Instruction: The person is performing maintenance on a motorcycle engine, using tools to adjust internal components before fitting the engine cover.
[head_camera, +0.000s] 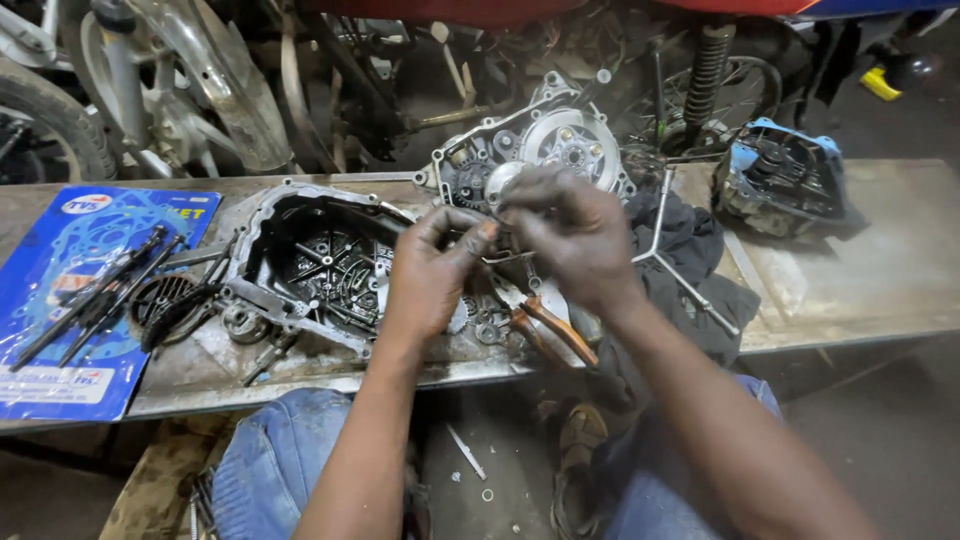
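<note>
- Two bare hands meet above the tabletop (860, 270), fingertips pinched together on a small metal part (497, 213); the part is too small and too hidden to name.
- Left hand (430, 275): fingers curled, thumb and forefinger nipping the part from its left side.
- Right hand (570, 235): fingers bunched over the part from above and right, blurred; I cannot tell the grip exactly.
- Long axis of the part, and which way it points: cannot tell.
- Just beyond the fingers: a round, silvery clutch assembly (570, 150) in a toothed, greasy casing, face tilted toward the camera.
- Left of the fingers: an open engine cover (320, 260), dark cast metal, oily, hollow side up.
- Below the fingers: pliers (550, 330) with orange handles, lying slantwise, handles toward the lower right.
- Right of the fingers: a dark cloth (690, 265) with a three-armed steel wrench (665, 245) on it.
- Far left: a blue gasket packet (70, 300), flat, with black bolts (100, 295) lying across it.
- Far right: a blue-rimmed engine part (785, 175).
</note>
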